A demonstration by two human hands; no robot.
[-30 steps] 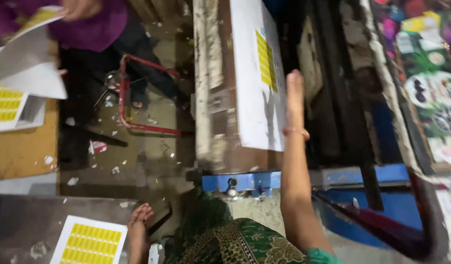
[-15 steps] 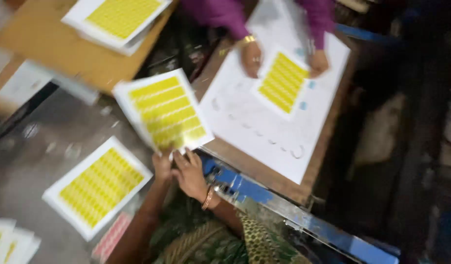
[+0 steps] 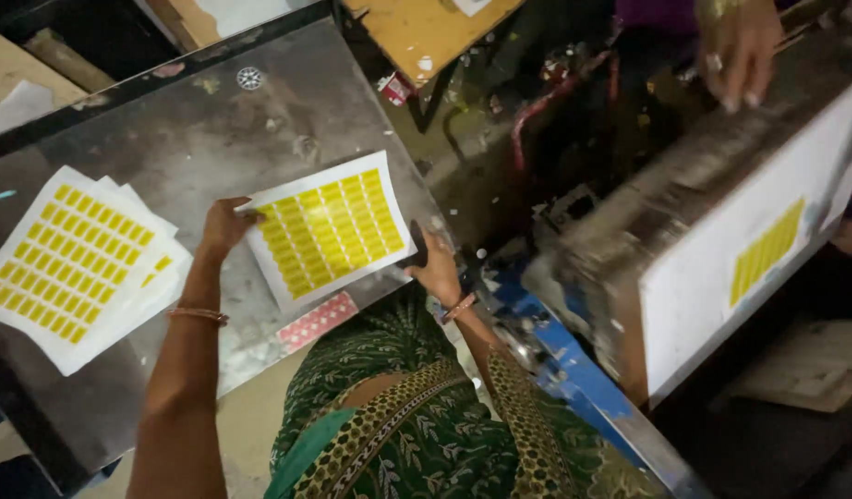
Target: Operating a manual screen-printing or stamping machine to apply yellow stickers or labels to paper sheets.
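Observation:
I hold a white sheet covered with rows of yellow labels [image 3: 329, 229] flat over a grey metal table [image 3: 213, 129]. My left hand [image 3: 224, 225] grips its left edge. My right hand [image 3: 437, 268] grips its lower right corner at the table's edge. A stack of like label sheets [image 3: 75, 263] lies on the table to the left, apart from my hands. A small pink patterned card [image 3: 317, 321] lies just below the held sheet.
At right stands a press [image 3: 629, 231] with a tilted white board [image 3: 749, 268] bearing a yellow label patch [image 3: 766, 249] and a blue frame [image 3: 574, 370]. Another person's hand [image 3: 738, 51] reaches over it at top right. A wooden board [image 3: 426, 28] lies at top.
The view has swung from the press toward the grey table. My hands have carried the yellow label sheet from the press board over the table, beside the stack.

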